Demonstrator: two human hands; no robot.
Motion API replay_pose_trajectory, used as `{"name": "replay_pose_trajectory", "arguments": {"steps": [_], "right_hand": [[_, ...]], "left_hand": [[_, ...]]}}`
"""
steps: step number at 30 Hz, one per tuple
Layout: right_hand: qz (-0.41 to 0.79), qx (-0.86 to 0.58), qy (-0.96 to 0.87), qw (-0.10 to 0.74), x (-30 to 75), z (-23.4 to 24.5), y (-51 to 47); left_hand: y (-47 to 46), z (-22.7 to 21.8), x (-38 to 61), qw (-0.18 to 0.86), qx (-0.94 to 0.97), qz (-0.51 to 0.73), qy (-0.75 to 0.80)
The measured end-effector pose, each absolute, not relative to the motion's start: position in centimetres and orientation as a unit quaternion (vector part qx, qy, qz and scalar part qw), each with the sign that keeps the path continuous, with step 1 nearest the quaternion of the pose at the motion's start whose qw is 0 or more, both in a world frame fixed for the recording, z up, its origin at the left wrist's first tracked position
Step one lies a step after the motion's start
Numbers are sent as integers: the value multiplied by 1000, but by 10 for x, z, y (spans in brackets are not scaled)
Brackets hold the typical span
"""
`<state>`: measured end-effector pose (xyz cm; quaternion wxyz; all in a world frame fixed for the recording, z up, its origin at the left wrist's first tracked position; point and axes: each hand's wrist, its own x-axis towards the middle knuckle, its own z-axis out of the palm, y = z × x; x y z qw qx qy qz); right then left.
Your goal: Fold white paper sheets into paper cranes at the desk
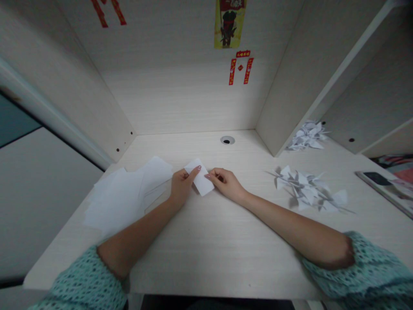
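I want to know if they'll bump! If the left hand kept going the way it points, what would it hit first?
The small white paper comes first: the left hand points right at it, and its fingers seem to touch its edge. Just past it is the right hand, though depth is hard to judge.

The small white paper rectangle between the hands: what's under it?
Pale wood-grain desktop surrounds the white paper rectangle, pinched by the left hand and right hand; whatever lies directly beneath it is covered and cannot be seen.
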<state>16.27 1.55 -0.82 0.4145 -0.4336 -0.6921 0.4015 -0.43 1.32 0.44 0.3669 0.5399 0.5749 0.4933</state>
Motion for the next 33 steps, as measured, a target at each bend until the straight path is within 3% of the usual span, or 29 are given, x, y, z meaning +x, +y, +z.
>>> {"name": "replay_pose_trajectory", "arguments": {"steps": [10,22,33], "right_hand": [[311,-440,-749,385,164,-7,15],[373,-428,-725,390,165,-11,18],[353,-390,-759,383,167,-9,18]], "left_hand": [[17,0,-6,399,513,509,564],[16,2,-6,403,503,518,563],[17,5,-4,417,462,555,552]]}}
